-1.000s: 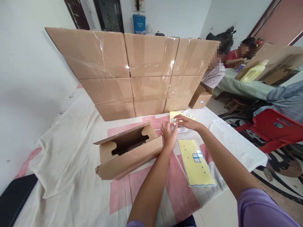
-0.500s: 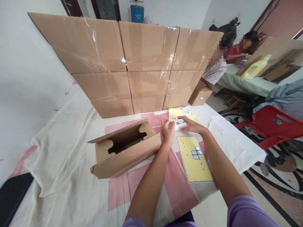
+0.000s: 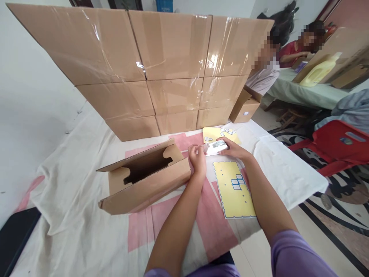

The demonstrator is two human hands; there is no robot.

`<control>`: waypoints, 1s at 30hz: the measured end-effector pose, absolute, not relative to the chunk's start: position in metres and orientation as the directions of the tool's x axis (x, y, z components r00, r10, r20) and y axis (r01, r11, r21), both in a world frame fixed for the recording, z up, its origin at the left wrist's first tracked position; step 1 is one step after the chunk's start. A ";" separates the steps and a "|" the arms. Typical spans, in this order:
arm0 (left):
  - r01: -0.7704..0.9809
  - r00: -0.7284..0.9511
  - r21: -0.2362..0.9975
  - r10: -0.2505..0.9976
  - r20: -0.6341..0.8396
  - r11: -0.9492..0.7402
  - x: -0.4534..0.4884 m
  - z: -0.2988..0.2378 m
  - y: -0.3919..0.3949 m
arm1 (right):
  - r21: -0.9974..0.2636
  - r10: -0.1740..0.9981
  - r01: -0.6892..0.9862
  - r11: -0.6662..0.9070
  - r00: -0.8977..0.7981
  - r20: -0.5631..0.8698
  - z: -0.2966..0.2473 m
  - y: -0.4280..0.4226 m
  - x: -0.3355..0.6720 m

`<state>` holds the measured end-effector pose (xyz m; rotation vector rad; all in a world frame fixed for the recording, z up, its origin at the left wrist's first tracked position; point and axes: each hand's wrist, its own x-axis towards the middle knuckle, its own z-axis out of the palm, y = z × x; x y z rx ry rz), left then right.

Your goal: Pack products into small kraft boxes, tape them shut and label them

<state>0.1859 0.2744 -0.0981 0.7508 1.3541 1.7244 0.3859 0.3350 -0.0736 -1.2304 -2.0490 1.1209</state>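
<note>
A small white box (image 3: 213, 150) with a grey-green picture on its top lies over the cloth between my hands. My right hand (image 3: 230, 149) grips its right end, thumb on the near side and fingers on the far side. At the left end, the closed fingers of my left hand (image 3: 197, 156) pinch what looks like the box's end flap; the fingertips are small and partly hidden. Nearer to me is a yellow card (image 3: 230, 200) with a blue edge and white squares. Another yellow card (image 3: 209, 132) lies just beyond the white box.
An open cardboard box (image 3: 155, 192) stands left of my left forearm. Behind it rises a wall of taped cardboard boxes (image 3: 173, 50). A smaller open carton (image 3: 245, 109) sits at its right end. Other people sit at right, near a red chair (image 3: 343, 146). A black object (image 3: 20, 238) lies at left.
The view has tipped slightly downward. My hands have drawn apart a little along the white box, so more of its left end shows. The cardboard box and cards stay in place.
</note>
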 end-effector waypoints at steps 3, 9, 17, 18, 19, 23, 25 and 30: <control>-0.252 -0.502 0.963 0.864 -0.044 -0.097 0.182 -0.095 0.275 | -0.853 0.883 0.467 0.234 -0.470 -0.014 -0.075 0.335 0.386; -0.283 -0.512 0.954 0.857 -0.060 -0.102 0.173 -0.088 0.278 | -0.861 0.890 0.452 0.232 -0.456 0.000 -0.074 0.334 0.385; -0.279 -0.438 0.958 0.878 -0.194 0.072 0.157 -0.092 0.284 | -0.870 0.889 0.441 0.220 -0.458 -0.008 -0.072 0.332 0.385; -0.274 -0.425 0.957 0.880 -0.211 0.097 0.156 -0.092 0.284 | -0.871 0.890 0.440 0.218 -0.457 -0.008 -0.072 0.332 0.385; -0.268 -0.410 0.956 0.883 -0.228 0.123 0.155 -0.091 0.284 | -0.871 0.890 0.440 0.217 -0.455 -0.008 -0.072 0.332 0.385; -0.230 -0.330 0.948 0.898 -0.290 0.222 0.153 -0.089 0.282 | -0.870 0.890 0.439 0.225 -0.457 -0.001 -0.071 0.331 0.384; -0.202 -0.291 0.943 0.903 -0.316 0.265 0.151 -0.089 0.280 | -0.872 0.886 0.434 0.226 -0.464 -0.001 -0.071 0.331 0.384; -0.136 -0.240 0.932 0.902 -0.359 0.335 0.146 -0.092 0.279 | -0.870 0.888 0.443 0.217 -0.459 -0.012 -0.072 0.332 0.385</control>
